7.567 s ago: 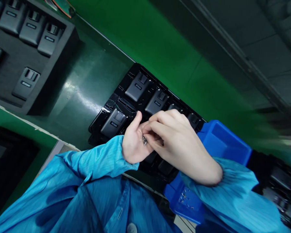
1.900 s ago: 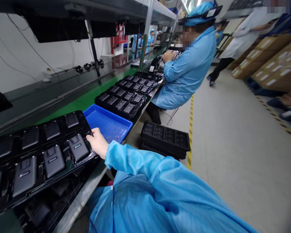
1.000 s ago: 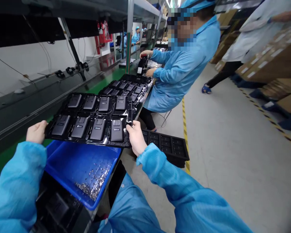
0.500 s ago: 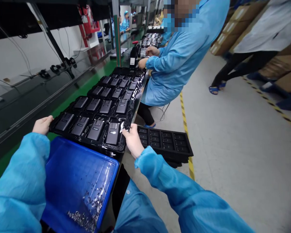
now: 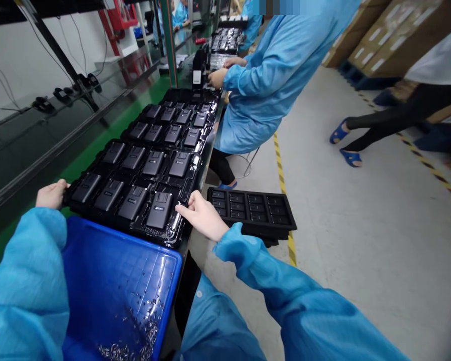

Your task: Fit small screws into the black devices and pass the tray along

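- Glossy black plastic tray [image 5: 135, 225]: at the near end of a green-topped bench [image 5: 101, 125], angled slightly across the bench edge
- Eight matte black rectangular devices [image 5: 153, 163]: two rows of four, one per tray pocket, each with a small pale label
- Left hand [image 5: 51, 194]: bare, blue-sleeved, fingers curled around the tray's left edge
- Right hand [image 5: 203, 215]: bare, blue-sleeved, fingers outstretched, fingertips [image 5: 178, 209] against the tray's right edge, beside the front corner device
- Both hands: well apart, on opposite sides of the tray
- Blue plastic bin [image 5: 172, 301]: just in front of the tray, holding a scatter of small silver metal parts [image 5: 143, 333] in its near corner
- Second black tray of devices [image 5: 173, 120]: directly beyond the tray, end to end with it
- Stack of empty black pocketed trays [image 5: 251, 210]: just right of the tray, lower down
- Co-worker in a blue smock [image 5: 270, 65]: beyond and right of the tray, both hands at a black object
- Yellow-and-black floor tape [image 5: 276, 155]: right of the tray, running along the aisle
- Brown cardboard cartons [image 5: 376, 35]: far right of the tray
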`<state>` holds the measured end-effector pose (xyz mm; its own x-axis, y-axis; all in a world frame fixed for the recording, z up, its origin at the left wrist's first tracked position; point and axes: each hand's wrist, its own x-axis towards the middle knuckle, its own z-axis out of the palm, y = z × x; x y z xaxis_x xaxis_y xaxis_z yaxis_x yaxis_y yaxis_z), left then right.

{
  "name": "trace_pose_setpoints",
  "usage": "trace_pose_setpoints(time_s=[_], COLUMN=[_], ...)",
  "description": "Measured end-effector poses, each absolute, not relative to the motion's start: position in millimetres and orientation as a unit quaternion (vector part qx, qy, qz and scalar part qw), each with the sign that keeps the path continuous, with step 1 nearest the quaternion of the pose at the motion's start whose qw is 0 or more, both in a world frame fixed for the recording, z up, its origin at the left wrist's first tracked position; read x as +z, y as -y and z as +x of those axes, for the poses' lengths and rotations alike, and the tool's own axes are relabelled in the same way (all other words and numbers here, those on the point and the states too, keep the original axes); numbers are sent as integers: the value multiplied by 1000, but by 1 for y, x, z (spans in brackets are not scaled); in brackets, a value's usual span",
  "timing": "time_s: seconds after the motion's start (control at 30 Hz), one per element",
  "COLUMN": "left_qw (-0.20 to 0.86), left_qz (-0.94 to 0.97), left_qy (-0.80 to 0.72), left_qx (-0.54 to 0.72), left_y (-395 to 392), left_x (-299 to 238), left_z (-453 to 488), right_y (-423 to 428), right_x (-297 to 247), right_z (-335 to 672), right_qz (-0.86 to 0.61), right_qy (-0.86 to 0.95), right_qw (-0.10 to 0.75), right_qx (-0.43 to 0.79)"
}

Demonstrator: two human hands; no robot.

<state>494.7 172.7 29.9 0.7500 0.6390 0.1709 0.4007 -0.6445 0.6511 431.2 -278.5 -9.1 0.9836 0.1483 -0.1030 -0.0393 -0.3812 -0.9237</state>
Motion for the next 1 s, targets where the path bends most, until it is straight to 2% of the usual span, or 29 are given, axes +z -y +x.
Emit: trace_pose_setpoints(time_s=[0.13,0.3,0.37,0.57,1.0], left_qw=[349,354,347,322,271], left_qz=[827,778,769,776,797], left_qy=[-333,-354,-353,-337,-337], left_qx=[290,380,404,426,422], left_y=[-162,-150,-147,-141,-146], left_x=[19,3,-2,-4,-6], left_z=[488,480,478,479,483], right_y=[299,306,299,276,265], right_x=[-14,-46,-65,-99,-104], right_z=[453,532,565,608,615], right_qz=[-823,-783,-728,-677,-648], right_qy=[66,8,51,84,41], right_qw=[562,607,647,684,713], right_qx=[46,-140,-220,-258,-266])
